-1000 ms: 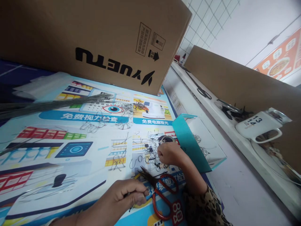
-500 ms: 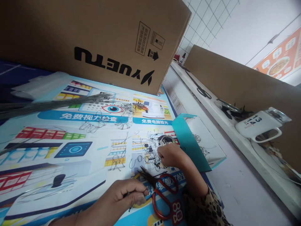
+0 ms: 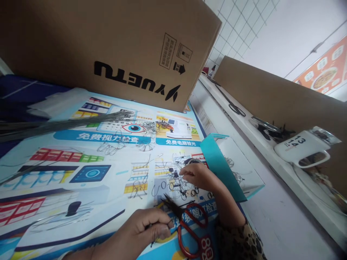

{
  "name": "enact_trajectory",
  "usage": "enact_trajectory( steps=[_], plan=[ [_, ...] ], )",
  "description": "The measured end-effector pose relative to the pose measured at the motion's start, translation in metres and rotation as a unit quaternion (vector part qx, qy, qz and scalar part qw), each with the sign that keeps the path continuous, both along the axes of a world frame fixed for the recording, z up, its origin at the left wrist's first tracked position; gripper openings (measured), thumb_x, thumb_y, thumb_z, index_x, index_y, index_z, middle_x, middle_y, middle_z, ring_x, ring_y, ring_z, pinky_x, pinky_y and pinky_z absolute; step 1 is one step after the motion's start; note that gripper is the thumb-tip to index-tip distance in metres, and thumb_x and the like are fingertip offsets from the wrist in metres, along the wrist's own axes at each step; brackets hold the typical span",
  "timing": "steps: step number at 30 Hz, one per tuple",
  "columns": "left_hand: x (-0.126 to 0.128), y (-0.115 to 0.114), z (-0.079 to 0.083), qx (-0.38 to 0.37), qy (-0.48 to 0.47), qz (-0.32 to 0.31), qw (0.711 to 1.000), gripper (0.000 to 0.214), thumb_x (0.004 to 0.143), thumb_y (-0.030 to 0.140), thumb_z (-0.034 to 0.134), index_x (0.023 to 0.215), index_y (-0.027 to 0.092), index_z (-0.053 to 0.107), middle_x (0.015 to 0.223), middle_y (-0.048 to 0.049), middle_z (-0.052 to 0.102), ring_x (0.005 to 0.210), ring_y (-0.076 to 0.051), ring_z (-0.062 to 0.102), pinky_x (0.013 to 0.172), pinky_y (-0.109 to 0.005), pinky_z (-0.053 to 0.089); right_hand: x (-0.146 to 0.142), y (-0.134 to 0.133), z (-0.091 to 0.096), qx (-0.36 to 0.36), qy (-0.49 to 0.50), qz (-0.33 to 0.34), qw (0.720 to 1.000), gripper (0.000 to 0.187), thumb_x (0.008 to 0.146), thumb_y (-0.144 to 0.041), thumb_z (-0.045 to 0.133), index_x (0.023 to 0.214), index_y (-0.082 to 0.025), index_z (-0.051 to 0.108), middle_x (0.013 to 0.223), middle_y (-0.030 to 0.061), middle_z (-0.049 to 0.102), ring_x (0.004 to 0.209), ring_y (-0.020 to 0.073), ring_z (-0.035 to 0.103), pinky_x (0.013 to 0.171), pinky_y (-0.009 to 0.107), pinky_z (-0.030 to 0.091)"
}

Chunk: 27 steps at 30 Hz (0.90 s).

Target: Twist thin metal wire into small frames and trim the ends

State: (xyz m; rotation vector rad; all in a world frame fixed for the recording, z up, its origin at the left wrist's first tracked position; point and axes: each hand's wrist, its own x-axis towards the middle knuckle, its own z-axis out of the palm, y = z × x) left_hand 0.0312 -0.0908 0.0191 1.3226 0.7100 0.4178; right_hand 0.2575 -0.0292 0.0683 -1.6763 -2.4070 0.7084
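My left hand (image 3: pixel 148 231) is closed in a pinch at the lower middle, with a bit of thin dark wire showing by the thumb. Just right of it lie red-handled scissors (image 3: pixel 187 224), blades slightly apart and pointing up-left. Over a scatter of small black wire loops and bits (image 3: pixel 173 186) is my right hand (image 3: pixel 196 175), its fingers pressed together; whatever is between them is hidden. Behind that hand a round ring-shaped object (image 3: pixel 193 161) is mostly covered. A teal-edged open box (image 3: pixel 222 169) holding tangled wire stands beside the right forearm.
A big cardboard carton (image 3: pixel 130 54) rises at the back. Long thin dark wires (image 3: pixel 67 122) lie in a bundle at the left on the printed sheet (image 3: pixel 114 195). More wire bundles (image 3: pixel 146 144) lie mid-sheet. On the right-hand ledge are a white mug (image 3: pixel 295 151) and other scissors (image 3: pixel 235 108).
My right hand has shifted slightly left and its fingers have turned over the wire loops. The left hand keeps its pinch by the scissors. The whole view has moved slightly.
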Motion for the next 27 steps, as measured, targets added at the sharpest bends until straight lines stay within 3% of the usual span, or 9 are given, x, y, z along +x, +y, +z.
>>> enact_trajectory(
  steps=[5,10,13,16,20,27],
  plan=[
    [0.001,0.003,0.000,-0.069,-0.028,0.038,0.997,0.017,0.075,0.031,0.060,0.074,0.016,0.068,0.069,-0.0017,0.062,0.066,-0.014,0.051,0.062,-0.022,0.039,-0.005,0.000,0.000,-0.011,0.116,-0.049,0.992,0.009,0.076,-0.019,0.056,0.077,-0.015,0.064,0.068,0.0004,0.063,0.063,0.0107,0.057,0.056,0.019,0.040],
    [-0.001,0.016,0.004,-0.149,-0.106,0.186,0.965,0.023,0.079,0.038,0.056,0.080,0.016,0.063,0.071,-0.0028,0.063,0.068,-0.014,0.053,0.066,-0.024,0.039,-0.031,-0.011,0.001,-0.020,0.255,-0.092,0.962,0.009,0.074,-0.023,0.060,0.075,-0.014,0.064,0.066,0.0005,0.060,0.060,0.0106,0.054,0.051,0.019,0.040],
    [-0.004,0.022,0.008,-0.130,-0.136,0.224,0.956,0.026,0.081,0.038,0.054,0.073,0.015,0.061,0.072,-0.0034,0.063,0.069,-0.013,0.052,0.067,-0.024,0.039,-0.050,-0.020,-0.002,-0.031,0.311,-0.102,0.944,0.008,0.075,-0.022,0.059,0.073,-0.015,0.062,0.059,-0.0018,0.056,0.054,0.0090,0.050,0.047,0.018,0.037],
    [-0.006,0.022,0.010,-0.128,-0.140,0.216,0.958,0.027,0.081,0.039,0.054,0.072,0.014,0.061,0.073,-0.0044,0.064,0.068,-0.014,0.052,0.065,-0.024,0.038,-0.062,-0.025,-0.007,0.035,0.267,-0.108,0.957,0.007,0.073,-0.017,0.057,0.070,-0.016,0.063,0.061,-0.0014,0.058,0.056,0.0096,0.050,0.051,0.019,0.038],
    [-0.005,0.020,0.006,-0.184,-0.146,0.192,0.953,0.027,0.080,0.040,0.056,0.075,0.014,0.061,0.073,-0.0053,0.065,0.067,-0.014,0.054,0.062,-0.023,0.037,-0.069,-0.028,-0.016,0.151,0.205,-0.101,0.962,0.009,0.072,-0.014,0.056,0.068,-0.017,0.063,0.064,-0.0007,0.058,0.060,0.0111,0.052,0.056,0.021,0.039],
    [-0.003,0.019,0.001,-0.236,-0.197,0.205,0.929,0.023,0.079,0.036,0.059,0.073,0.014,0.059,0.068,-0.0037,0.063,0.063,-0.012,0.054,0.061,-0.022,0.036,-0.080,-0.033,-0.024,0.217,0.200,-0.099,0.950,0.014,0.073,-0.011,0.051,0.062,-0.018,0.056,0.061,-0.0003,0.053,0.060,0.0116,0.050,0.056,0.022,0.038]
  ],
)
